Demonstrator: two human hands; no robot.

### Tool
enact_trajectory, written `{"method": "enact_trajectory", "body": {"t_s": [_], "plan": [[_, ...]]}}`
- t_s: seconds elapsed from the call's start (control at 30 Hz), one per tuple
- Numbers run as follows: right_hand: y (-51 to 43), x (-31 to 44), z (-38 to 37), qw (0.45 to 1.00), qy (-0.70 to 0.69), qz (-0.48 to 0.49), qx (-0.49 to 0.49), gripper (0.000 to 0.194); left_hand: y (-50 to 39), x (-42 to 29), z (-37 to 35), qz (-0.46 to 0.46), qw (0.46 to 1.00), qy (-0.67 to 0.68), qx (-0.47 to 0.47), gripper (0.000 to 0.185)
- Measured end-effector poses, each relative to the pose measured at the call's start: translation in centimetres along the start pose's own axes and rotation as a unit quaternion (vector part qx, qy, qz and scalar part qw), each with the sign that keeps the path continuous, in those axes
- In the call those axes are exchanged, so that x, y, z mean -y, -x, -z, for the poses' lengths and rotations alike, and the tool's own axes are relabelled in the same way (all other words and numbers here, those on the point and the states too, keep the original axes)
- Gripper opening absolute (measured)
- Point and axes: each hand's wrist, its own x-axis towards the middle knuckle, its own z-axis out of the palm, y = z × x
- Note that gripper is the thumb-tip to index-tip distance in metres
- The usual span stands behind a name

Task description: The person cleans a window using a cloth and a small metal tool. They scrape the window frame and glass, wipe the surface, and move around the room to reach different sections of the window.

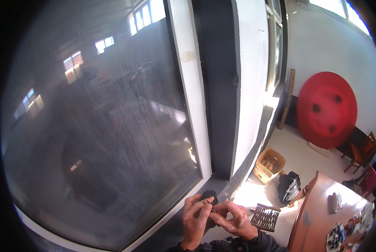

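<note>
My left hand point(195, 217) and my right hand point(235, 219) meet at the bottom middle of the head view, below the corner of a large window. Their thumbs and fingertips pinch a small dark piece point(208, 204) between them; it is too small and covered to name. Just beyond the fingers shows a rounded black thing point(210, 195), partly hidden by my left hand. Whether it is held or lies behind the hands, I cannot tell. Dark sleeves point(254, 243) cover both wrists.
Left of my hands stands a big glass pane point(106, 141) in a white frame point(191, 94). To the right are a slatted stool point(265, 217), a black bag point(288, 188), a cardboard box point(263, 172), and a wooden table point(314, 217) bearing several items. A red round tabletop point(326, 110) leans against the wall.
</note>
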Motion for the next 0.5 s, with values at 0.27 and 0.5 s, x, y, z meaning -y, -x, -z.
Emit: {"method": "enact_trajectory", "body": {"t_s": [0.27,0.5], "plan": [[-5.3,-1.8,4.9,0.981,-0.181,0.003,0.072,0.015,-0.6,0.5,-2.3,0.121,0.968,0.185,-0.12,0.022],[-16.2,0.7,5.2,0.981,-0.148,0.081,-0.093,0.008,-1.4,-1.3,-1.8,0.173,0.95,0.234,-0.116,0.026]]}}
